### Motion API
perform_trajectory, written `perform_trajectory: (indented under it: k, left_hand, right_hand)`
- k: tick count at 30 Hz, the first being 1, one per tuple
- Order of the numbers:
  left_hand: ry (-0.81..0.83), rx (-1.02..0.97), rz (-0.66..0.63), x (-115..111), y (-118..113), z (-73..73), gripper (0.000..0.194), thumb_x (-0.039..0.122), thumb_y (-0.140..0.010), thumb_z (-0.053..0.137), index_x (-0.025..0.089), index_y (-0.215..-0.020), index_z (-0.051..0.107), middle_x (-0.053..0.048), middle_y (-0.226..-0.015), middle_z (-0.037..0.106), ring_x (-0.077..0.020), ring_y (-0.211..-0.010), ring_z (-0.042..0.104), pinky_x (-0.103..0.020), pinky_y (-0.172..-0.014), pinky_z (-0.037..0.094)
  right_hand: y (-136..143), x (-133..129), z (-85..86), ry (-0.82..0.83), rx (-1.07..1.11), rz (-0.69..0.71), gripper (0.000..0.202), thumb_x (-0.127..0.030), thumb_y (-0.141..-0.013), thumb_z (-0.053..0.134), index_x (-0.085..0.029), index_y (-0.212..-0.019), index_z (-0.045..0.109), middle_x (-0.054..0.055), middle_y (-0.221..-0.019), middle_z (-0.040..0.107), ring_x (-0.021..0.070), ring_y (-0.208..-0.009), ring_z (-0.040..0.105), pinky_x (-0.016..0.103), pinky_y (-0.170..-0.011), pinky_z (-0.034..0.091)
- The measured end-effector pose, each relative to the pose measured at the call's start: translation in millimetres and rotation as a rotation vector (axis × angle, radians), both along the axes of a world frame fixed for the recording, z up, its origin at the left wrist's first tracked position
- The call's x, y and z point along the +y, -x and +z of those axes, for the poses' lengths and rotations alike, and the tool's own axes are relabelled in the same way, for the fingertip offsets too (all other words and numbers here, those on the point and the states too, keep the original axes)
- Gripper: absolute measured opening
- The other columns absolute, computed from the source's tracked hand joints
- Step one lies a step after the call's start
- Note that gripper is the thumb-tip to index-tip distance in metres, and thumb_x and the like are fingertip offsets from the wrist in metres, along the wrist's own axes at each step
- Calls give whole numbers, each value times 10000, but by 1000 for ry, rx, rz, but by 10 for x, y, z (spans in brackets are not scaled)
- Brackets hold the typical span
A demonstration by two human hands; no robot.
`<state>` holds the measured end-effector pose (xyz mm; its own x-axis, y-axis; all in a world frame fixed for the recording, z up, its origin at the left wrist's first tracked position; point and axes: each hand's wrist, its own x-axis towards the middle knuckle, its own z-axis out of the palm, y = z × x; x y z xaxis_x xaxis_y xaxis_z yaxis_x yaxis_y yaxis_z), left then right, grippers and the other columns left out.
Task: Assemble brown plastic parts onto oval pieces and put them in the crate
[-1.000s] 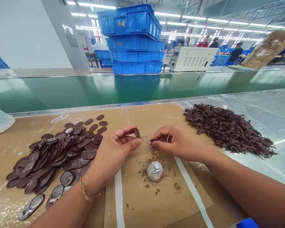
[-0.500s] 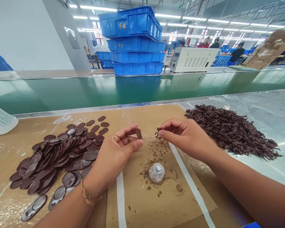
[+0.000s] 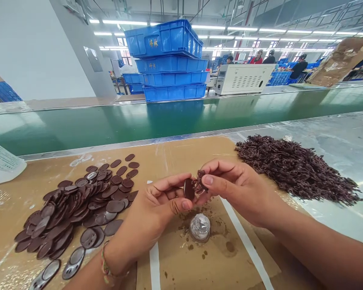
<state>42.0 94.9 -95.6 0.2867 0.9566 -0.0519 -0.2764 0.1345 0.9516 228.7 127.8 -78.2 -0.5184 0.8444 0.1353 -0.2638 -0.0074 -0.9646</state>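
Observation:
Between thumb and fingers, my left hand [image 3: 166, 201] pinches a dark brown oval piece [image 3: 188, 189], held on edge. My right hand [image 3: 232, 187] is closed on a small dark brown branched piece [image 3: 200, 182], which is right up against the oval; whether they touch or are joined I cannot tell. Below the hands a small clear-topped round container [image 3: 200, 226] sits on the stained cardboard [image 3: 211, 262]. To the left lies a heap of brown oval pieces [image 3: 78, 205]. On the right is a pile of thin, branched brown pieces [image 3: 296, 167].
A green conveyor belt [image 3: 115, 123] crosses behind the work surface. Beyond it stand stacked blue crates [image 3: 174, 64] and a beige metal box [image 3: 245, 78]. A white container [image 3: 3, 163] is at the left edge. Several people are in the background.
My hands have come together and a little lower, bringing the branched piece up to the oval piece. The oval has turned to show more of its face. The view has tilted slightly.

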Motion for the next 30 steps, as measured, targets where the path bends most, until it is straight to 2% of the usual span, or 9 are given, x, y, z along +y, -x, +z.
perform_trajectory:
  k: [4, 9, 15, 21, 25, 30]
  left_hand:
    - [15, -15, 0, -2, -2, -7, 418, 223, -719, 815, 288, -1115, 700, -26, -974, 736, -156, -904, 677, -270, -893, 532]
    - [24, -37, 17, -1, 3, -14, 407, 209, -714, 818, 281, -1099, 709, -11, -946, 730, -129, -884, 669, -233, -880, 530]
    - [33, -72, 4, 15, -7, -10, 423, 179, -713, 817, 262, -1111, 702, -27, -961, 743, -132, -900, 684, -217, -873, 539]
    - [36, -86, 5, 6, 0, -17, 399, 196, -707, 827, 272, -1082, 714, -21, -927, 746, -116, -868, 688, -185, -834, 543]
    - [42, -48, 37, 23, 19, -38, 421, 249, -665, 861, 275, -1063, 725, -6, -881, 732, -108, -864, 675, -150, -805, 526]
    - [43, -24, 52, 22, 24, -45, 433, 267, -651, 870, 276, -1061, 728, -8, -874, 713, -85, -816, 635, -149, -795, 515]
  right_hand:
    - [-3, -21, 21, -44, -42, -23, 174, -277, -789, 778, -173, -864, 660, -2, -811, 705, 104, -708, 677, 229, -691, 602]
    - [1, -41, 16, -64, -26, -6, 153, -234, -792, 776, -178, -877, 663, -22, -819, 704, 75, -745, 675, 175, -718, 584]
    - [9, -48, 30, -104, -84, -40, 162, -225, -780, 778, -179, -871, 652, -22, -804, 691, 86, -718, 669, 187, -697, 579]
    - [-1, -60, 11, -230, -145, -60, 51, -181, -862, 676, -186, -902, 645, -21, -819, 692, 86, -758, 680, 179, -703, 575]
    - [-4, -57, -11, -331, -179, -64, 65, -182, -868, 671, -192, -929, 653, -11, -878, 697, 92, -801, 679, 183, -718, 573]
    - [7, -34, -20, -359, -189, -71, 72, -168, -870, 665, -200, -933, 654, -25, -893, 688, 78, -813, 675, 167, -732, 568]
